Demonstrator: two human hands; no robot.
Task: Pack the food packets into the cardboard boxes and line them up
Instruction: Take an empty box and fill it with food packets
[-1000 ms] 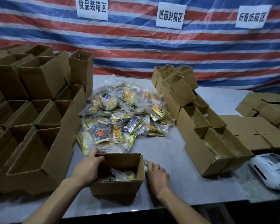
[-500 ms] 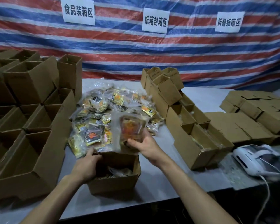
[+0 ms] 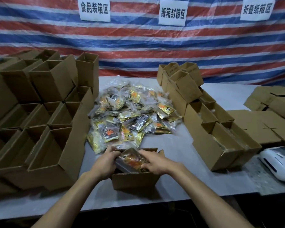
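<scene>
The left hand (image 3: 105, 163) and right hand (image 3: 156, 163) grip one food packet (image 3: 132, 159) by its ends in the mouth of the near cardboard box (image 3: 135, 180), and with the packet pile (image 3: 130, 112) large and the left boxes (image 3: 39, 129) apparently empty in the dim light, most packing remains.

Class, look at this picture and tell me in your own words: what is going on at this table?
A person is packing food. The left hand and right hand grip a clear-wrapped packet at the mouth of the open cardboard box at the table's near edge. A heap of loose packets lies just behind it, with empty open boxes stacked to the left and a row of boxes to the right.
</scene>
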